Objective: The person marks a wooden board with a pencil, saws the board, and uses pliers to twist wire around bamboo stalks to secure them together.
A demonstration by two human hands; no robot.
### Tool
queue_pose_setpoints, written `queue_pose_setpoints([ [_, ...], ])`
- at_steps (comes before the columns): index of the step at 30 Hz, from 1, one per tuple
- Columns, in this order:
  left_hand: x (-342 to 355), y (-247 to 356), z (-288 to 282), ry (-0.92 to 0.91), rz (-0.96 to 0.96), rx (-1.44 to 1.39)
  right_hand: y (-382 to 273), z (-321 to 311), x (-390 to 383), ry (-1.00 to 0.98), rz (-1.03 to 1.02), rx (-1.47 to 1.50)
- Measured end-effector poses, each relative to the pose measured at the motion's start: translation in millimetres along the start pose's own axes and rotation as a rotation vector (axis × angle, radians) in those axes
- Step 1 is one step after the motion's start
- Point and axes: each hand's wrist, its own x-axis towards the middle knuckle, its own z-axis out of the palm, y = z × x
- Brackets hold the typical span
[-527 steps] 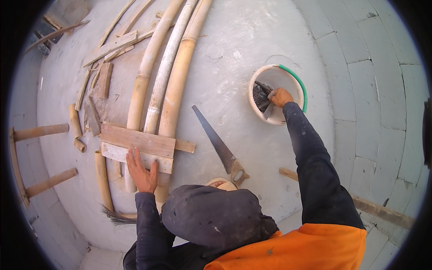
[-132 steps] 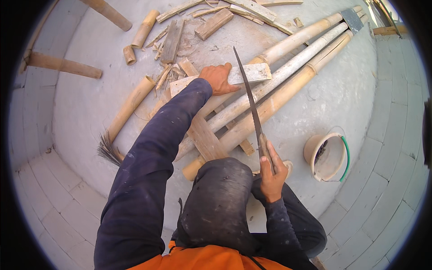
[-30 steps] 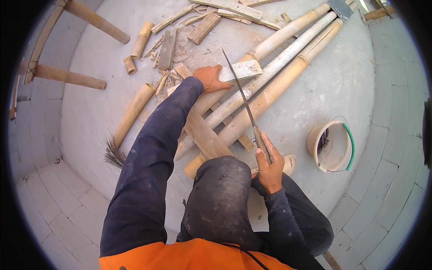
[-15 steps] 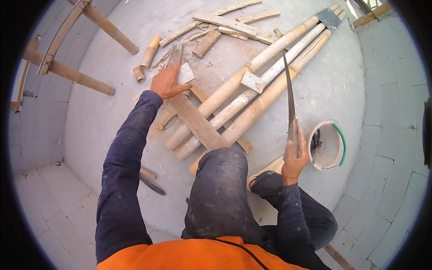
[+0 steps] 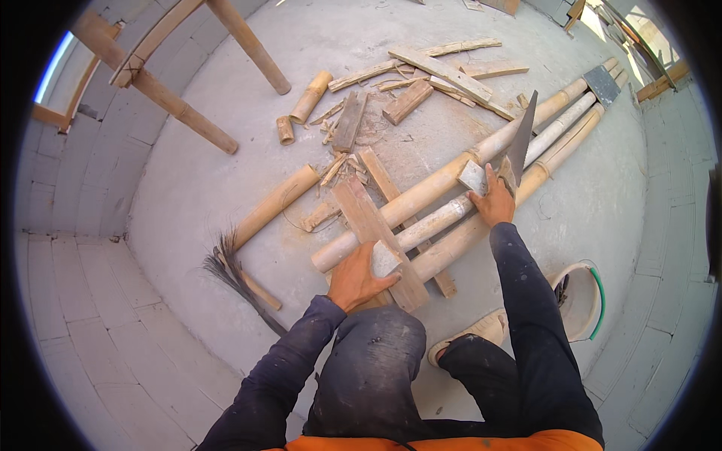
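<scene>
Our left hand (image 5: 355,279) lies spread on the wooden plank (image 5: 372,233) across the bamboo poles (image 5: 451,195). At two o'clock our right hand (image 5: 492,203) grips the saw (image 5: 520,139), blade upright. The round poles could roll, letting the blade skid toward our fingers.

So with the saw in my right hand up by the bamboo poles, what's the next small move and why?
Probably lower the saw blade across the middle pole. The right hand holds it blade-up beside a small wood block on the poles, and the left hand already presses the plank lying across them, steadying the bundle.
</scene>
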Motion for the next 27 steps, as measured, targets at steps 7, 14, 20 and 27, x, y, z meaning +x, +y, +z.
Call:
queue_pose_setpoints([
  [7, -27, -48, -24, 0.103, -0.230, 0.010, -86, -58, 78, 0.195, -0.078, 0.209],
  [14, -7, -50, -14, 0.096, -0.298, -0.178, -137, -147, 79, 0.405, -0.255, 0.318],
  [20, 20, -41, 13, 0.098, -0.308, -0.316, -103, -101, -82, 0.156, 0.019, 0.692],
  [27, 74, -54, 31, 0.119, -0.449, -0.846, -98, -38, -194, 0.067, 0.063, 0.599],
])
